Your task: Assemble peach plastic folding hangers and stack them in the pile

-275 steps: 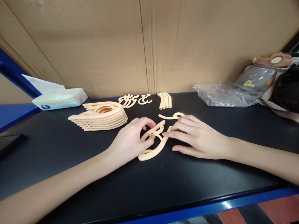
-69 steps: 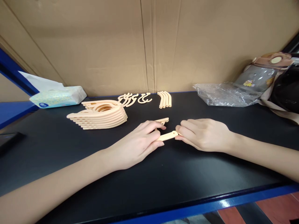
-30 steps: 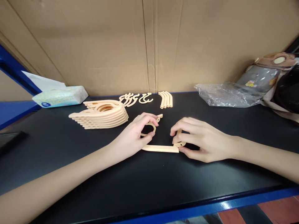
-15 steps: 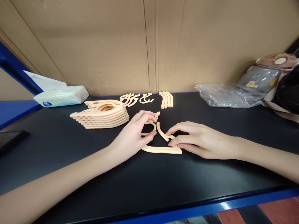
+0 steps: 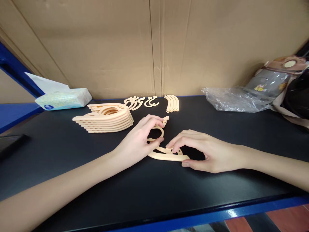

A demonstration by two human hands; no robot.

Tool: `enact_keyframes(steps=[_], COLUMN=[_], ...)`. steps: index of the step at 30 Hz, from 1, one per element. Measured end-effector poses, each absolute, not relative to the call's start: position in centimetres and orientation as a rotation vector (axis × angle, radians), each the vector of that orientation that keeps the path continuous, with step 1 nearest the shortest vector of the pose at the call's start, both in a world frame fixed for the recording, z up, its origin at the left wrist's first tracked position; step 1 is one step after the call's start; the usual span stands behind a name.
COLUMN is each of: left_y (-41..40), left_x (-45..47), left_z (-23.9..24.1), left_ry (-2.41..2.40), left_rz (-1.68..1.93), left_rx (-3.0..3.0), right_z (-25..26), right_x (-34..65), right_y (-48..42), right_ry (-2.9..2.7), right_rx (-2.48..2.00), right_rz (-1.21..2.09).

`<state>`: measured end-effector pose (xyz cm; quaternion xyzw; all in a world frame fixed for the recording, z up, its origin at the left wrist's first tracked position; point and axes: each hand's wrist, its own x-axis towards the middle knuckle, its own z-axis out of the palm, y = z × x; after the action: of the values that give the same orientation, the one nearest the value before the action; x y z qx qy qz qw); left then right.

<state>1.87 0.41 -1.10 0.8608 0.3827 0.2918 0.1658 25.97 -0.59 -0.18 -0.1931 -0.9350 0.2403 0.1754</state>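
A peach plastic folding hanger lies on the black table between my hands. My left hand pinches its ring-shaped hook end between thumb and fingers. My right hand is curled over the hanger's right end, thumb against the outer arm and fingertips on the inner arm, which lies folded close to the outer one. Behind my left hand stands a stack of finished hangers.
Loose hook pieces and curved arm pieces lie near the cardboard back wall. A tissue pack sits at the back left, a crumpled clear bag and a bottle at the back right. The blue table edge runs along the front.
My right hand has pushed the hanger's inner arm down and inward, folding it close against the outer arm. My left hand kept its pinch on the ring end.
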Motion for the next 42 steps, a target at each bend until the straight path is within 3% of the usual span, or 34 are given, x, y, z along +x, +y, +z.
enact_keyframes(steps=[9, 23, 32, 42], left_y=[0.48, 0.34, 0.53, 1.17], left_x=[1.85, 1.84, 1.79, 1.86], left_z=[-1.04, -1.08, -1.49, -1.51], left_ry=[1.074, 1.038, 1.040, 1.068], left_rz=[0.842, 0.816, 0.768, 0.765], left_rx=[2.437, 2.429, 2.336, 2.266], right_z=[-0.36, -0.35, -0.97, -0.81], right_x=[25.98, 26.03, 25.92, 25.74], right_y=[-0.36, -0.32, 0.06, -0.27], right_ry=[-2.628, -2.646, -2.679, -2.744], right_rx=[-0.615, -0.548, -0.511, -0.563], right_rz=[0.591, 0.713, 0.149, -0.168])
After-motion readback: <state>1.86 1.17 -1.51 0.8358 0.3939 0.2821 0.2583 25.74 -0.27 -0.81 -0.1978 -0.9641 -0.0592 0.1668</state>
